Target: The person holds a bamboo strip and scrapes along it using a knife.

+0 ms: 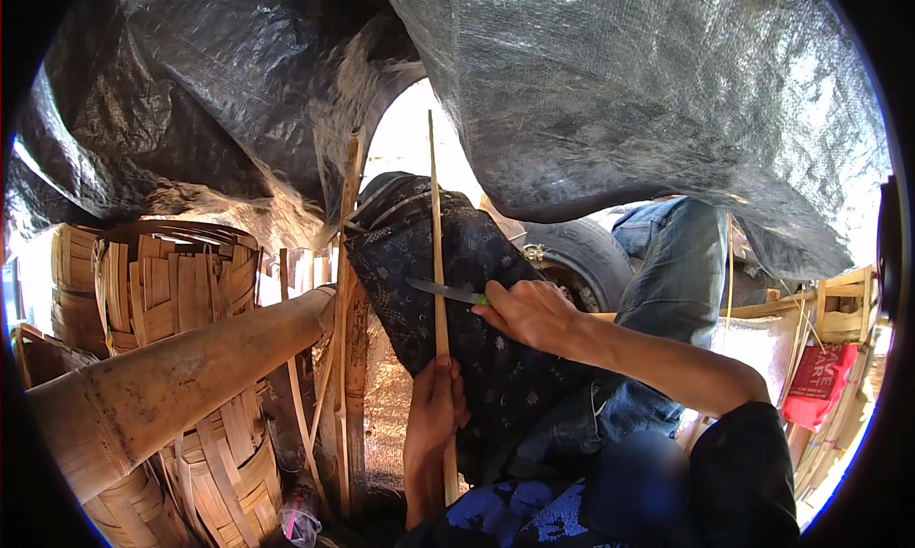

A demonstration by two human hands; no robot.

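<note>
1. Currently, the left hand (436,403) grasps a long pale strip (440,331) near its lower part, thumb laid along it.
2. The right hand (530,315) is clenched around the green handle of a knife (459,293), whose blade crosses the strip above the left hand.
3. The strip stands nearly upright in view, in front of a dark patterned cloth (496,376).
4. Leftward, a thick bamboo pole (191,376) slants before woven baskets (181,291).
5. Beyond the right hand sits a tyre (591,246), below a grey tarpaulin (648,100).

woven baskets (181,286) stand near a bamboo pole (195,386).
</note>
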